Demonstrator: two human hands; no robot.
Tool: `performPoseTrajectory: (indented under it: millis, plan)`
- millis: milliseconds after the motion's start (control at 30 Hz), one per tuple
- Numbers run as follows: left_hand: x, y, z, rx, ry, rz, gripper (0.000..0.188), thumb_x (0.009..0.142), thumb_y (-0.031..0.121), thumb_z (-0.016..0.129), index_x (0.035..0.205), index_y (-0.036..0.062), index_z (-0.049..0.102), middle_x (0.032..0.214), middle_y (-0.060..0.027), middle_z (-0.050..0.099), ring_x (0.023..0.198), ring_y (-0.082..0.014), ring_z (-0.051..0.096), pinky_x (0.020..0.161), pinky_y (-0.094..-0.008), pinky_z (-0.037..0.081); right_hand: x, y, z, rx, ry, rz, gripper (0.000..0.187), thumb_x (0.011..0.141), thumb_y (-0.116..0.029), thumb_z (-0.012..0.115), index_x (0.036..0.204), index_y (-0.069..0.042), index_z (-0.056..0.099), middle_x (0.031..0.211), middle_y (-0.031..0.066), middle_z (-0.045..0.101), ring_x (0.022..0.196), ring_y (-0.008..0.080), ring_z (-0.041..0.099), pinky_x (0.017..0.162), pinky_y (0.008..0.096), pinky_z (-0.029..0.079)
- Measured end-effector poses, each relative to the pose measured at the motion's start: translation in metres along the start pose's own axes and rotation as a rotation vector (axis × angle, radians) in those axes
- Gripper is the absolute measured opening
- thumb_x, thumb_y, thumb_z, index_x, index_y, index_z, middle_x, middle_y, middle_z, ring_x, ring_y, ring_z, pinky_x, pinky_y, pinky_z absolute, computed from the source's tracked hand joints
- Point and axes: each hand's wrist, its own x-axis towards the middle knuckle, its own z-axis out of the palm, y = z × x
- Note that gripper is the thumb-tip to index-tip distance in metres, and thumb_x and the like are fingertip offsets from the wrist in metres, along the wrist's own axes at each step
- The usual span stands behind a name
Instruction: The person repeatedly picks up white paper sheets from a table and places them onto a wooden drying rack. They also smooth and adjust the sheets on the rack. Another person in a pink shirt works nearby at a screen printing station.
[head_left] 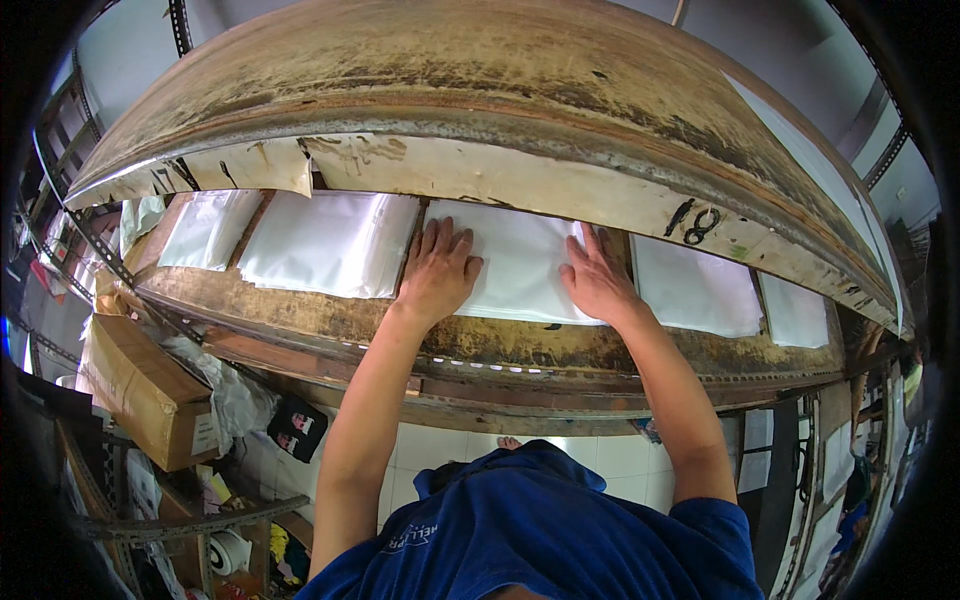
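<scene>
Left hand [437, 272]: flat, fingers spread, pressing the left edge of a white rectangular stack of thin plastic bags [517, 265]; nothing gripped. Right hand [597, 280]: flat on its right edge. Stack: on worn brown wooden shelf [330, 318], under upper board, between similar white stacks [330, 243]. Step, judged: squaring the stack; next calls for even pressure.

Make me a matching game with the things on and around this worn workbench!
Things:
1. left hand
2. right hand
3. cardboard box
4. scissors

Places:
A. on the floor side, far left
B. flat on the left edge of the middle white sheet stack
C. lying on the upper shelf's rim, right of the hands
D. flat on the right edge of that stack

Pairs: 1-B, 2-D, 3-A, 4-C
</scene>
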Motion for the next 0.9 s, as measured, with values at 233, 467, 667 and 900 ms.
performPoseTrajectory:
  millis: [233,467,667,900]
  plan:
    - [-0.006,0.000,0.001,0.006,-0.008,-0.019,0.059,0.090,0.044,0.048,0.128,-0.0007,0.047,0.137,-0.0321,0.036,0.129,-0.0495,0.031,0.109,-0.0530,0.025,-0.002,-0.001,-0.005,-0.033,-0.044,0.024,0.060,0.093,-0.037,0.035,0.141,-0.001,0.031,0.150,0.0181,0.020,0.132,0.0375,0.034,0.108,0.0450,0.032]
    - [-0.006,0.005,-0.006,-0.005,-0.101,-0.039,0.071,0.087,0.054,0.048,0.132,-0.0012,0.043,0.141,-0.0325,0.030,0.133,-0.0492,0.025,0.111,-0.0514,0.020,0.000,0.002,-0.004,-0.019,-0.018,-0.014,0.058,0.093,-0.037,0.039,0.139,-0.002,0.034,0.149,0.0176,0.023,0.128,0.0396,0.038,0.107,0.0452,0.032]
    - [-0.005,0.006,-0.007,0.029,-0.133,-0.053,0.075,0.087,0.056,0.047,0.134,-0.0013,0.041,0.142,-0.0316,0.029,0.134,-0.0481,0.023,0.112,-0.0506,0.018,-0.003,-0.001,-0.026,0.079,0.093,-0.062,0.056,0.091,-0.036,0.047,0.135,-0.001,0.040,0.139,0.0208,0.038,0.128,0.0402,0.037,0.108,0.0456,0.029]
    - [-0.003,0.009,-0.008,0.017,-0.190,-0.080,0.077,0.087,0.058,0.046,0.137,-0.0009,0.038,0.144,-0.0299,0.027,0.136,-0.0467,0.019,0.113,-0.0496,0.015,-0.011,-0.010,-0.017,-0.022,0.012,-0.006,0.053,0.095,-0.034,0.044,0.133,0.004,0.042,0.149,0.0230,0.020,0.138,0.0412,0.017,0.112,0.0469,0.020]
